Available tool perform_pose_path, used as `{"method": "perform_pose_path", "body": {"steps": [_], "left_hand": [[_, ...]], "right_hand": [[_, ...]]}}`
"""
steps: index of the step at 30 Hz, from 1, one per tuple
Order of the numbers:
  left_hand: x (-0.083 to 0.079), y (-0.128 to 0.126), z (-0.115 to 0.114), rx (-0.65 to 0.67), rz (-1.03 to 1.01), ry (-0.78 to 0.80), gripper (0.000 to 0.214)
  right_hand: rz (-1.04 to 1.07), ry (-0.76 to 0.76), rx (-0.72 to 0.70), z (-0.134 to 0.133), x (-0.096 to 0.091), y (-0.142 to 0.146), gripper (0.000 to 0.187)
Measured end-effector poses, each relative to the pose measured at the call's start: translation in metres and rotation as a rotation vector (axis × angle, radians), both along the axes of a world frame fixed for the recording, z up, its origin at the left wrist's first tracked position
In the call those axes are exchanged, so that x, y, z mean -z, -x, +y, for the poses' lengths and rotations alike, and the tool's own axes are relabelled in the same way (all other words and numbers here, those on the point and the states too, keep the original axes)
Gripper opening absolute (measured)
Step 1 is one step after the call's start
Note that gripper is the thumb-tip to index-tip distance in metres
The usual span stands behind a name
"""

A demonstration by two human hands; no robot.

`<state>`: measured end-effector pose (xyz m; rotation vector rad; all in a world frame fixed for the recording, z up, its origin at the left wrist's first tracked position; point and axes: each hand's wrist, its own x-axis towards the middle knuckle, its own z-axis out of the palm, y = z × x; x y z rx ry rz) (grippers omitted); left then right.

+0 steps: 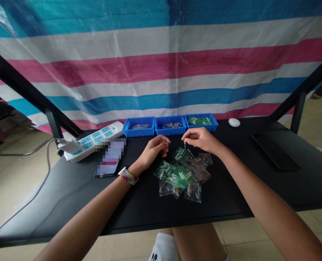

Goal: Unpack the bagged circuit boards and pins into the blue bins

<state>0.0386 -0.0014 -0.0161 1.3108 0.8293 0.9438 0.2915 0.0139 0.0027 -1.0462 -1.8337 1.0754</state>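
Observation:
My right hand [200, 140] pinches a small thin metal pin [184, 145] that hangs down from its fingertips, just above a heap of small clear bags [184, 174], some holding green circuit boards. My left hand [154, 148] rests on the black table [68, 188] to the left of the heap, fingers curled loosely inward; I cannot make out anything in it. A coloured band sits on my left wrist. Behind the hands stand three blue bins [171, 125]: the middle one has metal pins, the right one green boards.
A white power strip [91, 140] with a cable lies at the back left, a phone [110, 159] beside it. A white puck [234, 122] and a dark flat phone [275, 151] lie at the right. A striped tarp hangs behind the table.

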Motion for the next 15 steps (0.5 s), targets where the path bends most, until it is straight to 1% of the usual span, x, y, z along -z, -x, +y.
{"method": "perform_pose_path", "body": {"steps": [3,5,10,15], "left_hand": [[0.000,0.001,0.000,0.025,0.030,-0.013,0.028],[0.000,0.001,0.001,0.045,0.057,-0.022,0.031],[0.002,0.002,0.003,0.047,0.086,-0.007,0.041],[0.002,0.001,0.002,0.007,0.084,0.000,0.037]], "right_hand": [[0.186,0.056,0.047,-0.005,0.002,0.018,0.024],[0.242,0.071,0.075,-0.007,0.006,0.027,0.026],[0.282,0.072,0.115,-0.010,0.015,0.036,0.026],[0.279,0.057,0.114,-0.010,0.016,0.035,0.023]]}}
